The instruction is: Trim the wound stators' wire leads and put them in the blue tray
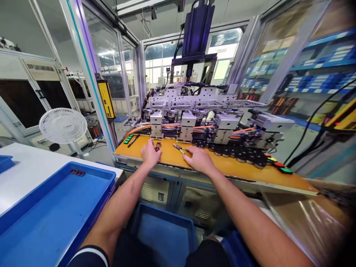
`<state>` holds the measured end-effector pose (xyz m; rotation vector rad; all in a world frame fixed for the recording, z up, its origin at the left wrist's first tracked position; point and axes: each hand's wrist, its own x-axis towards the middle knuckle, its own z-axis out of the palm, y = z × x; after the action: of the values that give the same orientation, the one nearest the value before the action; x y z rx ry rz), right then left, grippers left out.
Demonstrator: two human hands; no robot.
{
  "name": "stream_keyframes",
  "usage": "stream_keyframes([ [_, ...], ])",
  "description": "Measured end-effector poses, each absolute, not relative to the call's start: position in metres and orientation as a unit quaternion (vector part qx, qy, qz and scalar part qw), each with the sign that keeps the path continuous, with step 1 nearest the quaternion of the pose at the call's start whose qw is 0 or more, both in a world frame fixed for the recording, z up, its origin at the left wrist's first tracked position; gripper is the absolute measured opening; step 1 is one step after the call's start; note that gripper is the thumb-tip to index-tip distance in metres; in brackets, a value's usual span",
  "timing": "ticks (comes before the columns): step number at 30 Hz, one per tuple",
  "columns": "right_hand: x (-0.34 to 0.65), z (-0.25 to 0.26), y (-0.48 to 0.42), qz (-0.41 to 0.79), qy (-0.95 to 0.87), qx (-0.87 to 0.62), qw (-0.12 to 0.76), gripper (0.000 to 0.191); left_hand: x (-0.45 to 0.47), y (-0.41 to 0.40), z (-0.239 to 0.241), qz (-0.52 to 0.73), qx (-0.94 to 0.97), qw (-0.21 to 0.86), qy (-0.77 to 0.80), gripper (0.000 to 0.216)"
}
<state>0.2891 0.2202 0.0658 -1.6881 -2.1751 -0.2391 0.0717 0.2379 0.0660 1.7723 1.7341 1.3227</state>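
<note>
While the right hand [198,159] clasps yellow-handled metal pliers [179,148] near the orange counter's [169,155] front edge, the left hand [151,154], thumb and fingers apart, adjoins small, round, dark-red parts [157,148].

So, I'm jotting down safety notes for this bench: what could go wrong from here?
The left hand's grip is right by loose small parts on the bench, so a nudge might scatter them. The pliers in the right hand's grip could slip and scratch the bench. Both hands are in front of the machine, so it might pinch them if it moved.
</note>
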Motion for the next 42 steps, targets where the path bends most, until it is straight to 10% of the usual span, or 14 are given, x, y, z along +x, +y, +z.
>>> stream_keyframes([
  [11,0.268,0.059,0.193,-0.101,-0.803,-0.47,0.353,0.043,0.041,0.1,0.035,0.626,0.59,0.311,0.404,0.054],
  [23,0.214,0.064,0.224,-0.068,-0.844,-0.455,0.275,0.026,0.038,0.093,0.004,0.679,0.507,0.367,0.385,0.053],
  [30,0.204,0.078,0.109,-0.018,-0.823,-0.346,0.45,0.04,0.007,0.022,0.001,0.669,0.599,0.257,0.357,0.06],
  [42,0.221,0.048,0.015,0.266,-0.883,-0.285,0.26,0.017,0.01,0.007,-0.003,0.641,0.624,0.34,0.289,0.075],
])
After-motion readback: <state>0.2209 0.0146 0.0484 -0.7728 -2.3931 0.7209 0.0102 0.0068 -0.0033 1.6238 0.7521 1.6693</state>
